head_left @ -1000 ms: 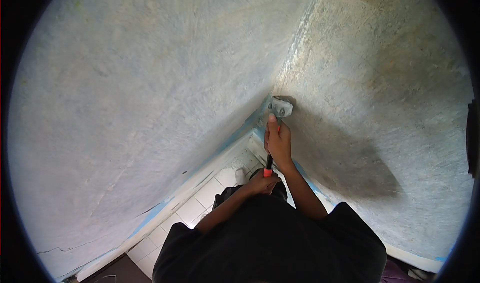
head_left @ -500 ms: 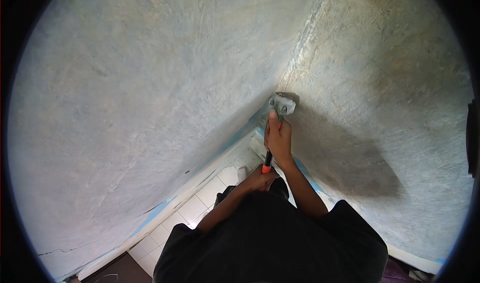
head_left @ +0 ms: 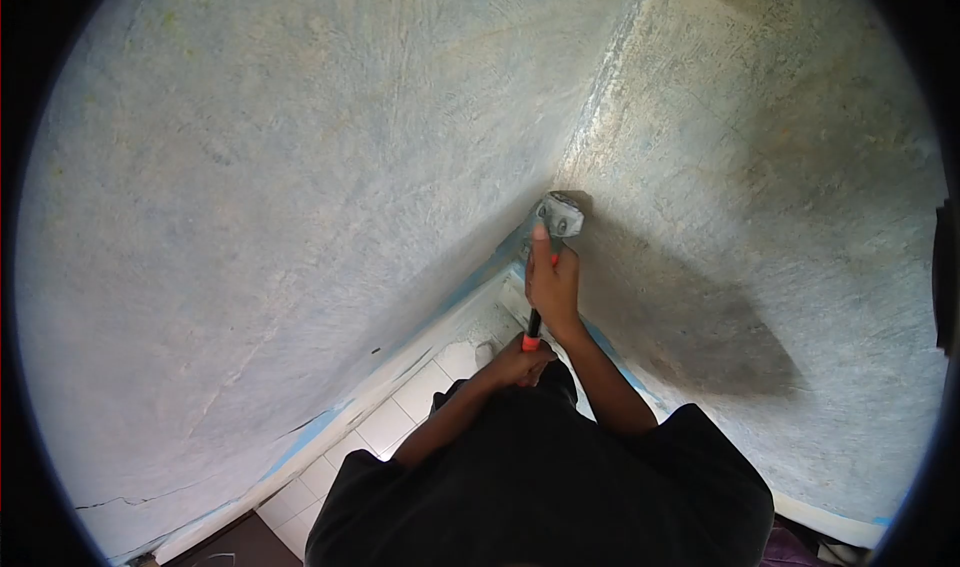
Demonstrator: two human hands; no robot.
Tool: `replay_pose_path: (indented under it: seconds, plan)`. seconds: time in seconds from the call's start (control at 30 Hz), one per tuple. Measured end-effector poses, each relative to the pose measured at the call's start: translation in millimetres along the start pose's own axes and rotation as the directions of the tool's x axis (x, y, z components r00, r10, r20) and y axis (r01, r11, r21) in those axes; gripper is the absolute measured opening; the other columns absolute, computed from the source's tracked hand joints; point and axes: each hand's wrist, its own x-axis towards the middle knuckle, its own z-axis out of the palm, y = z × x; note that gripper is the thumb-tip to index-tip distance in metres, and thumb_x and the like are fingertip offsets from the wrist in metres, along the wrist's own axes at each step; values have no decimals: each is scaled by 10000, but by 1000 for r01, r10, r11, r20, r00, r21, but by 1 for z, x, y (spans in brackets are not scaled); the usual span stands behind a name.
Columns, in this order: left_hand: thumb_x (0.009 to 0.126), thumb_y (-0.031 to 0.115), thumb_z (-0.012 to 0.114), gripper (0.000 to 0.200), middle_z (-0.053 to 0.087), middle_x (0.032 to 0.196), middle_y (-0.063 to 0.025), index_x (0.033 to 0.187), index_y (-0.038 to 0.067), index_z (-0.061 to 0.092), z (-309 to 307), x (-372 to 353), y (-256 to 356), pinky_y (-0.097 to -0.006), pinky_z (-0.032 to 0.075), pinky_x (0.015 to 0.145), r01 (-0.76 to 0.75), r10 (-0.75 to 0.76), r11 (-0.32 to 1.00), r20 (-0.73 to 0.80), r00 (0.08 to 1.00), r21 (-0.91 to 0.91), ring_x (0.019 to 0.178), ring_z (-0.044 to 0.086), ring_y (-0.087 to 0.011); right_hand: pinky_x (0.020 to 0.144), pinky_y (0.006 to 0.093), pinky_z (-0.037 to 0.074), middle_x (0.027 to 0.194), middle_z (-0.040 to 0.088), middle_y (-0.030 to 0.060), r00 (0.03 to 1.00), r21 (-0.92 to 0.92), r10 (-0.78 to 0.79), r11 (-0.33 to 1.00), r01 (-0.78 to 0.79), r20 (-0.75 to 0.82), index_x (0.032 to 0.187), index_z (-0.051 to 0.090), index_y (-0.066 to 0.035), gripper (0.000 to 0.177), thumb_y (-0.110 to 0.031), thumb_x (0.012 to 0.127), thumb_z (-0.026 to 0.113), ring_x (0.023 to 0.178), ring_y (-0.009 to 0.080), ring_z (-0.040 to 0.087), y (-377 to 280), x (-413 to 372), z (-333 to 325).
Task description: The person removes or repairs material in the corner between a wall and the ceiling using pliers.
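Observation:
A paint scraper [head_left: 562,224] with a grey metal head and two bolts is against the wall, right at the inner corner. My right hand [head_left: 555,289] is wrapped round its handle just below the head, one digit stretched up onto the metal. Lower down, close to my body, my left hand [head_left: 521,364] is closed round the end of the black and orange handle. The blade's edge is too small to make out.
The left wall [head_left: 270,207] and right wall [head_left: 790,207] have a rough, patchy grey surface and meet ahead of me. Blue paint strips [head_left: 310,437] run low along the walls. White floor tiles [head_left: 385,422] show beneath. A dark brown surface [head_left: 240,542] is at lower left.
The scraper head and my right hand have shifted slightly down and to the left along the corner. My left hand has stayed nearly in place, still closed on the handle.

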Motion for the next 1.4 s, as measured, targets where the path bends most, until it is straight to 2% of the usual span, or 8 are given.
replay_pose_path:
  seconds: [0.3,0.4,0.6,0.7,0.8,1.2,1.3,1.4]
  plan:
    - [864,181,612,314,451,477,-29,598,73,485,5,0,-1,-294,411,439,-24,24,1000,13,1000,-9,385,440,-134,346,240,278,474,389,-49,1000,29,-11,1000,11,0,678,457,-82,424,-363,992,502,366,48,366,-1,1,-2]
    - [868,167,593,326,445,468,-28,585,74,462,-1,3,-4,-294,393,409,-57,58,998,-16,998,33,372,441,-135,363,244,286,486,400,-50,987,155,142,976,-153,79,670,453,-80,431,-362,993,501,385,50,374,-10,-5,-7]
    - [861,144,588,314,441,464,-25,584,66,462,17,-2,14,-286,370,388,-57,57,998,-4,998,26,373,445,-133,373,244,290,484,399,-44,997,66,-60,996,57,48,676,452,-78,425,-356,992,503,392,53,374,-20,-2,-12]
    - [863,160,598,320,434,464,-23,587,71,463,9,-1,14,-288,362,395,-46,46,999,-14,999,2,374,438,-134,311,242,259,460,357,-28,998,70,-41,997,38,43,624,401,-96,516,-453,995,443,332,65,337,-16,1,-5]
    - [865,184,609,340,420,465,-21,580,86,451,17,-13,18,-291,352,410,-36,38,998,-37,999,41,380,425,-134,309,241,260,460,362,-26,996,154,59,986,-69,71,633,402,-96,503,-444,993,455,333,64,338,-26,-8,-10]
    - [867,178,606,297,449,468,-31,614,77,487,14,2,0,-284,365,404,-91,91,996,18,996,24,377,441,-126,365,247,282,476,369,-51,998,111,19,993,-26,64,650,431,-94,437,-354,996,495,382,53,361,-11,-2,-14]
    - [862,201,597,317,453,457,-31,599,56,494,3,1,8,-284,360,396,-8,42,979,-163,986,204,378,447,-130,378,248,290,479,377,-49,999,78,-7,997,4,36,661,445,-85,428,-345,997,495,392,54,369,3,2,-5]
    - [861,208,608,316,468,466,-30,604,60,496,-16,16,-12,-287,369,407,-18,37,987,-118,992,159,391,461,-131,398,255,302,483,390,-45,989,184,128,973,-140,73,689,475,-62,408,-330,995,504,410,59,383,2,-1,-10]
